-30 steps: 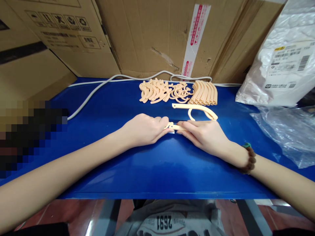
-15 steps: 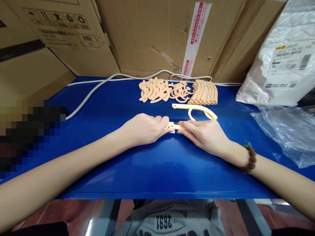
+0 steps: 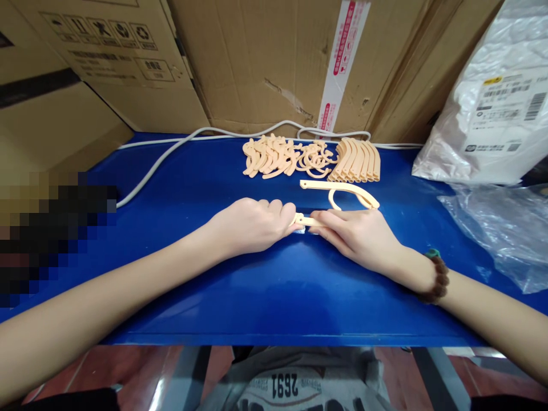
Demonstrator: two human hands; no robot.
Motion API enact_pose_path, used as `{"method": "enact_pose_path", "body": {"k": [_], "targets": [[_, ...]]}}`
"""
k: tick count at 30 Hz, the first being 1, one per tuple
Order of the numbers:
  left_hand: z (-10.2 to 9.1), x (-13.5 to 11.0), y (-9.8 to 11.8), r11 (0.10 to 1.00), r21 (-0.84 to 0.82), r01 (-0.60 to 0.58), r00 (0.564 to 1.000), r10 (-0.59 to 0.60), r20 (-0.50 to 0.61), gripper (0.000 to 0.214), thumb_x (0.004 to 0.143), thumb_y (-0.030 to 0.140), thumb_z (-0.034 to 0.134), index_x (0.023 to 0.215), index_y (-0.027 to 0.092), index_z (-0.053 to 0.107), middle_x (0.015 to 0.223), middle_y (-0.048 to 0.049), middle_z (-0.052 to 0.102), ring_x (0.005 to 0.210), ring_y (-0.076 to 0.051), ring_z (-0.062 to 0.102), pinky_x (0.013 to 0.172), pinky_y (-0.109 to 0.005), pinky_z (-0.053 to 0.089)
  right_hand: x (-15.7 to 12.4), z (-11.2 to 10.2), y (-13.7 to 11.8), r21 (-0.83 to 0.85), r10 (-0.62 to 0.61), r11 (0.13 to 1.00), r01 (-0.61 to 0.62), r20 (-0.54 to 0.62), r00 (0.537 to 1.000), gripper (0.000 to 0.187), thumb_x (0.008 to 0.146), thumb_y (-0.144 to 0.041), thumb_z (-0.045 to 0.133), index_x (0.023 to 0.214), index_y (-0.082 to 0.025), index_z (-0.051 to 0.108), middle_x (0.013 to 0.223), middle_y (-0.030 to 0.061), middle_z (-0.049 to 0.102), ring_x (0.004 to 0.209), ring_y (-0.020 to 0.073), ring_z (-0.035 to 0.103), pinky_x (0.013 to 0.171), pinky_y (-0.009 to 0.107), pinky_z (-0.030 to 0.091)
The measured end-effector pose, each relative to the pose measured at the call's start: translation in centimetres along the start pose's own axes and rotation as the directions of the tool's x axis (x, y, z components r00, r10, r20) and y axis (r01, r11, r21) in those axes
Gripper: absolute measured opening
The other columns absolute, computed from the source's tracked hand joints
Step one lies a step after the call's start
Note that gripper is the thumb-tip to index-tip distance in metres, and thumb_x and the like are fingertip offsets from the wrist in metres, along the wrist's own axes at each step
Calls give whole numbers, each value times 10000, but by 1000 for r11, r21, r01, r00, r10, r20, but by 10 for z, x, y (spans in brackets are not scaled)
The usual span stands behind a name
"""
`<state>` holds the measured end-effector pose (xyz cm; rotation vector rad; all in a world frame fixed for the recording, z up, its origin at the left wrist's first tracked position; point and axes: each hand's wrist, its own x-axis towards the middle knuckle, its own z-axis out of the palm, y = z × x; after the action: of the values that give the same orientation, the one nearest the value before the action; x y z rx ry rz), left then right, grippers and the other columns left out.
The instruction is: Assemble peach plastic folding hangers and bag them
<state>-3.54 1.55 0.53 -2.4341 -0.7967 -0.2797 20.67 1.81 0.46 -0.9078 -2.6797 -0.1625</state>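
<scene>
My left hand (image 3: 261,225) is closed around one end of a cream plastic hanger piece (image 3: 301,220), with the thumb and fingers hiding most of it. From the other side, my right hand (image 3: 355,231) pinches the same joined piece, whose far end is covered by my fingers. Only a short stretch with a small hole shows between the two hands. Just behind my right hand lie a long curved hanger arm (image 3: 329,186) and a cream hook (image 3: 333,200), its end partly hidden.
At the back of the blue table (image 3: 205,297) sit a heap of short curved pieces (image 3: 268,157), a pile of hooks (image 3: 315,158) and a row of hanger arms (image 3: 357,161). A white cable (image 3: 158,162) runs behind. Cardboard boxes (image 3: 257,63) and a white parcel bag (image 3: 483,125) border the table.
Both hands stay in nearly the same place, still gripping the piece. My left fingers have curled slightly tighter over its end; the parts on the table are unmoved.
</scene>
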Motion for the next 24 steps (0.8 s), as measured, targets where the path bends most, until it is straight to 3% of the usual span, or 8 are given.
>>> {"method": "enact_pose_path", "body": {"k": [10,19,24], "targets": [[1,0,0,1000,10,1,1000,-1,24,459,1076,322,239,746,174,521,571,-41,560,445,-176,551,408,-291,187,0,-1,0,9,5,1000,-5,16,1000,389,1078,-392,355,1094,-179,681,954,65,778,750,151,710,576,259,393],[2,0,2,1000,27,1,999,0,-42,432,1063,320,299,730,173,530,567,-35,557,432,-178,551,403,-291,196,0,0,-1,-12,-12,1000,12,-24,1000,387,1077,-381,367,1078,-169,691,928,50,782,723,150,712,559,270,383],[3,0,2,1000,25,5,999,-4,-48,415,1059,325,329,733,170,534,563,-29,558,436,-175,561,400,-287,213,1,0,0,-7,8,1000,-8,20,1000,384,1076,-383,365,1090,-172,686,938,58,781,729,153,708,565,266,381]]}}
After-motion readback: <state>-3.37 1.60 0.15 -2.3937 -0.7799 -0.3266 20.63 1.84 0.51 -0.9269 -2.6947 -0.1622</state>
